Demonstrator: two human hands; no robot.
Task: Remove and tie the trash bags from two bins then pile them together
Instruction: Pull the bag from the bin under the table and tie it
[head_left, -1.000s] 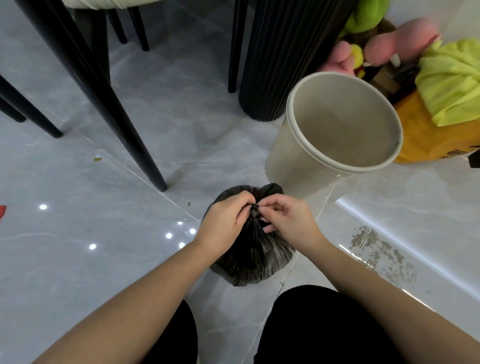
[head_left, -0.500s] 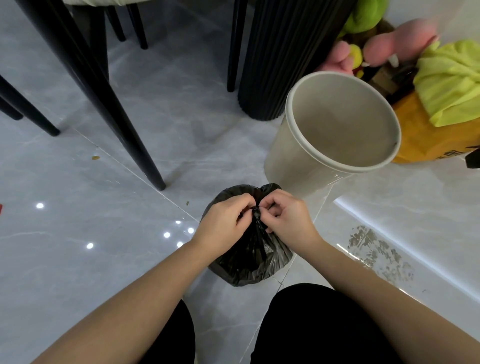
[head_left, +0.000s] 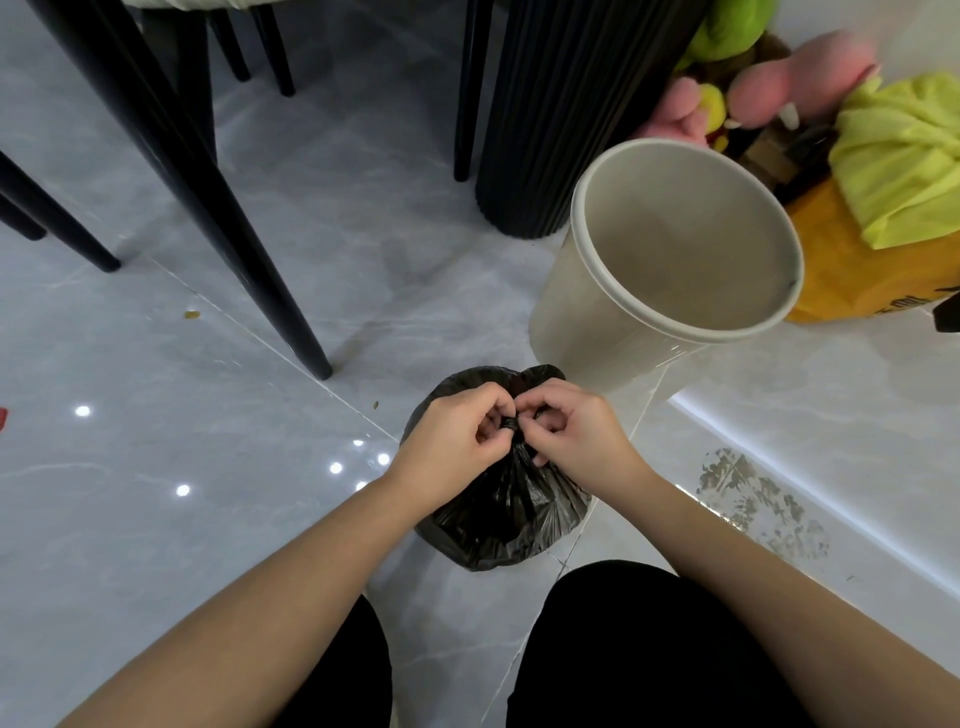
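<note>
Head view: bag (head_left: 498, 519) sits on the floor (head_left: 156, 519) at our knees, just beside the bare bin (head_left: 675, 249). Left hand (head_left: 457, 441) and right hand (head_left: 576, 436) each pinch the gathered neck at the knot (head_left: 510, 423). We judge the film soft, slick, light; best held by that neck.

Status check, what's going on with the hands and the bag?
Left hand, right hand pinching knot. Black bag on floor, out of bin. Nothing in the way.

Glossy grey tile floor (head_left: 322, 270): black trash bag (head_left: 498, 525), beige bin (head_left: 587, 312), black ribbed cylinder (head_left: 566, 119), chair legs (head_left: 249, 270).
</note>
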